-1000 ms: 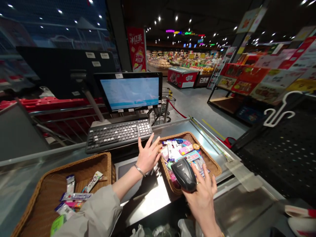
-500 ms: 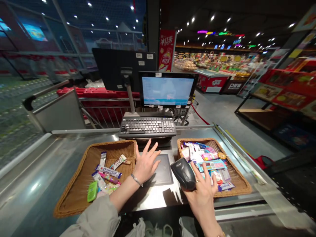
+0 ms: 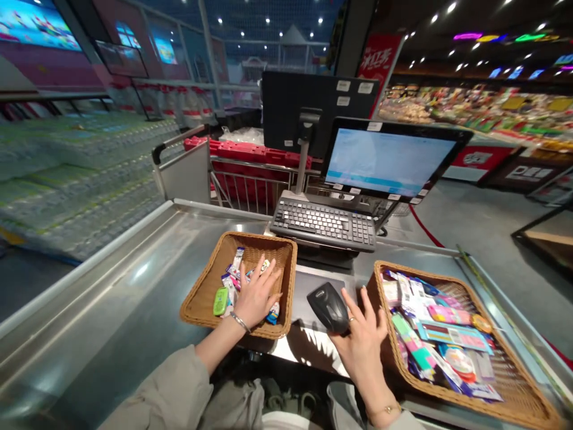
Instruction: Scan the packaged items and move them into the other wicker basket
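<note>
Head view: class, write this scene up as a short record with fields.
Left basket: a green pack among other small packs
Right basket: a larger pile of packs
Left hand: open, over the left basket; contact unclear
Right hand: holds a black scanner
Keyboard: beyond the baskets
Screen: lit, behind the keyboard

Both hands (image 3: 256, 300) forward, palm-down and apart

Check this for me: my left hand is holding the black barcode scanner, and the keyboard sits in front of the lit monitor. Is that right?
Not quite: the head view shows the black barcode scanner in your right hand, not your left. The keyboard does sit in front of the lit monitor.
</note>
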A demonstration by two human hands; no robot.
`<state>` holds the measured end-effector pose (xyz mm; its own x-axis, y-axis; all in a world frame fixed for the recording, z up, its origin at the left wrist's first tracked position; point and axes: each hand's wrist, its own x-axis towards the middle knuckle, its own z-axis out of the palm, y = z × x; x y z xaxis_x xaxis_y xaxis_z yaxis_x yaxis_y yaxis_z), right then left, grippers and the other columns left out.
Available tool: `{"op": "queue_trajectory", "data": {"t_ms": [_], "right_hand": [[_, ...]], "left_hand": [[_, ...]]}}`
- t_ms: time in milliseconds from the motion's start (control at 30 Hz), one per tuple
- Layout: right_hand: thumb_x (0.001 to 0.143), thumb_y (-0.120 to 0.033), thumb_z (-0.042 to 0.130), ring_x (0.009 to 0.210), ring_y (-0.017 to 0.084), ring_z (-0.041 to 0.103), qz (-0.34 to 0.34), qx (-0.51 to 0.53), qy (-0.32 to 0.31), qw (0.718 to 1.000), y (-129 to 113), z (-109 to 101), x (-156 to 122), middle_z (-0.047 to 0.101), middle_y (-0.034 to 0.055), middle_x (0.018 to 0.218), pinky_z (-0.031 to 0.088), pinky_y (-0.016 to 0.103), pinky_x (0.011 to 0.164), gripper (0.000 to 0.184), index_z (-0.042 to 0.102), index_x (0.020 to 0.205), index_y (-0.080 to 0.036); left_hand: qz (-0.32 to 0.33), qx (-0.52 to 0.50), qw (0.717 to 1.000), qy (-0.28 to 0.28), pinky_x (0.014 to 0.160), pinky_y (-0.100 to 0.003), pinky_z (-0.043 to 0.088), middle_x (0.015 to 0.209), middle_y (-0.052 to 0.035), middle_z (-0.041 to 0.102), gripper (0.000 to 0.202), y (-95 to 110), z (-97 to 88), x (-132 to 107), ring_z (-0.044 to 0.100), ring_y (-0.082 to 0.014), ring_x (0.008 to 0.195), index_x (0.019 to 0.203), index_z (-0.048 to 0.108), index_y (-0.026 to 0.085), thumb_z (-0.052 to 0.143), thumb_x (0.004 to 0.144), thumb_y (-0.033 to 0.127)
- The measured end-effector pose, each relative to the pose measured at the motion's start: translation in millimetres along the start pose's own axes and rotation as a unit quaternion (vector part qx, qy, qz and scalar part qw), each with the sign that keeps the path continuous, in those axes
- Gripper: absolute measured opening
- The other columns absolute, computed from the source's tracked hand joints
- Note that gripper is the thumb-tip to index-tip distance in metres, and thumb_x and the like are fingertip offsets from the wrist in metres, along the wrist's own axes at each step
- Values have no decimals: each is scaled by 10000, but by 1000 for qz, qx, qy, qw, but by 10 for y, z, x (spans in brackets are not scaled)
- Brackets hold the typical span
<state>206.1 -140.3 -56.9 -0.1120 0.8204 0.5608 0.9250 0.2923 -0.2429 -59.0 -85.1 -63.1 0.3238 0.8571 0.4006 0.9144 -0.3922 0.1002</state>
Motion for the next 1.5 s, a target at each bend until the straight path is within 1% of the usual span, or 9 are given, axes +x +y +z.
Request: {"op": "queue_trajectory", "data": {"t_ms": [267,467,633,767,867,1067,1333,1400,1500], "right_hand": [[738,-247,629,1418,349,278,-24,42,-80,996,-231,326,88,596,48,1334,134,649,1087,52,645,771,-210],[760,-278,615,1420,352,265,-34,44,-97,994,-340,413,124,598,74,1329,122,648,1088,83,645,769,-201],[796,-324,598,1425,353,248,-49,37,-97,993,-329,461,123,596,89,1329,111,644,1087,146,640,740,-196],[793,-355,618,1421,357,253,-49,30,-98,994,-322,487,130,593,74,1334,110,643,1090,167,630,736,-199],[803,-347,612,1415,356,266,-50,29,-99,993,-345,467,159,589,69,1340,121,644,1091,169,622,728,-196],[788,-305,621,1419,349,269,-44,33,-113,992,-391,430,207,577,50,1357,132,638,1096,152,589,687,-197],[778,-320,612,1420,364,268,-54,44,-112,991,-355,482,196,577,61,1355,129,640,1091,153,594,683,-201],[785,-315,601,1423,360,267,-50,42,-110,992,-346,471,198,579,58,1354,129,640,1092,152,595,682,-203],[788,-301,589,1418,363,279,-41,34,-105,993,-332,442,205,579,56,1354,141,636,1090,140,600,688,-204]], "left_hand": [[-60,36,992,-109,1132,-686,26,1548,-130,329,608,-763,72,-267,229,-347,1451,1369,496,273,661,811,450],[-18,42,975,-216,1120,-681,-10,1556,-162,300,702,-1111,253,-315,161,-366,1465,1332,538,281,752,700,498],[39,14,954,-298,1077,-719,-41,1553,-142,317,675,-1162,421,-347,160,-406,1454,1190,642,316,828,568,499],[67,1,939,-337,1071,-718,-45,1557,-124,314,665,-1145,523,-374,164,-391,1457,1197,630,336,824,571,450],[71,-4,935,-348,1069,-718,-57,1555,-110,327,634,-1175,544,-398,161,-385,1460,1175,641,337,816,574,436],[91,31,925,-369,1068,-726,-28,1522,-116,388,417,-1319,559,-489,185,-401,1449,911,728,270,854,518,329],[89,38,908,-407,1086,-718,6,1479,-125,449,516,-1478,868,-551,192,-420,1440,906,720,231,887,430,335],[85,31,908,-410,1090,-715,30,1456,-109,475,473,-1508,892,-553,208,-413,1436,907,720,236,868,471,344],[89,16,910,-405,1101,-699,36,1344,-72,578,289,-1508,842,-538,267,-375,1421,823,721,242,817,566,335]]}}
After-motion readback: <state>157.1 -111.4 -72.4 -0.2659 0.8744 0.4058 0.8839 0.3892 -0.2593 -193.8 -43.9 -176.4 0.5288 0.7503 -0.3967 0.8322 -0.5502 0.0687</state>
